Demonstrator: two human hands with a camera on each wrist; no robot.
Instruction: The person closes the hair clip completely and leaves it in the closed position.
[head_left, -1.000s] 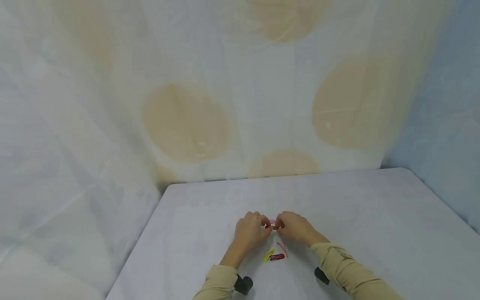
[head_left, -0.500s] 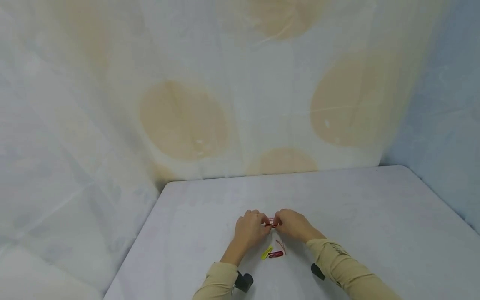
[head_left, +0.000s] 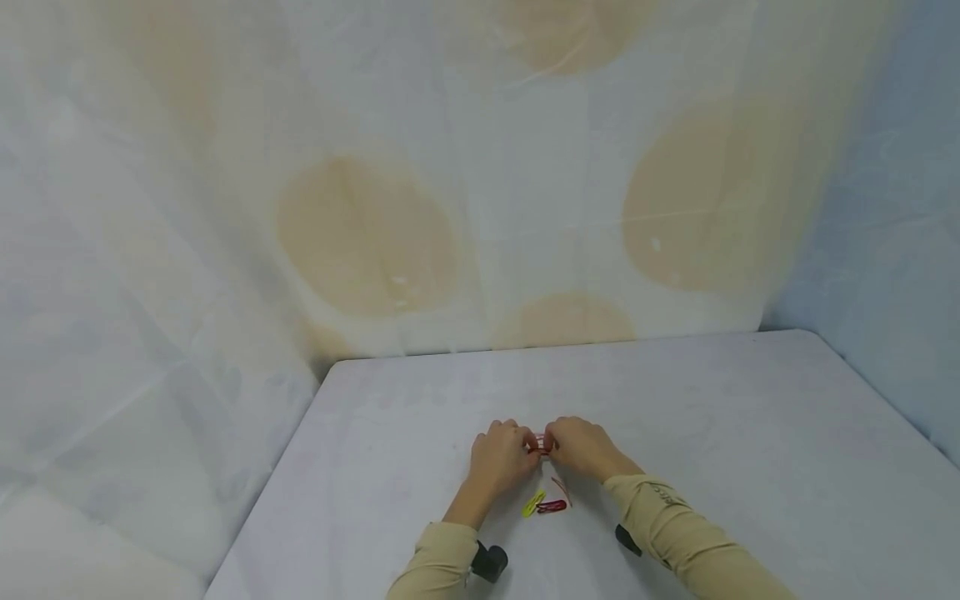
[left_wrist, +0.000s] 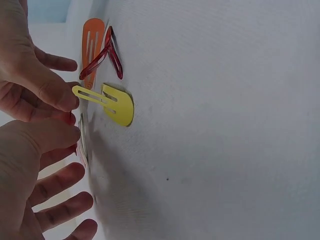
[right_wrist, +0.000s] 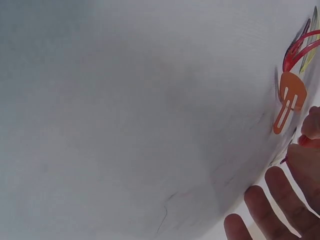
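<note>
Both hands meet over the white table (head_left: 712, 417), just above its surface. My left hand (head_left: 525, 447) and right hand (head_left: 558, 442) each pinch an end of a small red hair clip (head_left: 542, 444), which their fingertips mostly hide. In the left wrist view it shows only as a thin edge (left_wrist: 81, 145) between the thumbs. Just near of the hands lie three loose clips: a yellow clip (head_left: 534, 503) (left_wrist: 112, 102), a dark red clip (head_left: 552, 506) (left_wrist: 105, 55) and an orange clip (head_left: 561, 490) (right_wrist: 287, 100).
A pale cloth backdrop (head_left: 450, 208) with tan round patches hangs behind the table's far edge. The table's left edge (head_left: 285, 483) runs diagonally close to my left arm. Black wrist mounts (head_left: 489, 562) sit at both cuffs.
The two hands have drawn closer together around the red clip, so less of it shows between them. The loose clips on the table have not moved.
</note>
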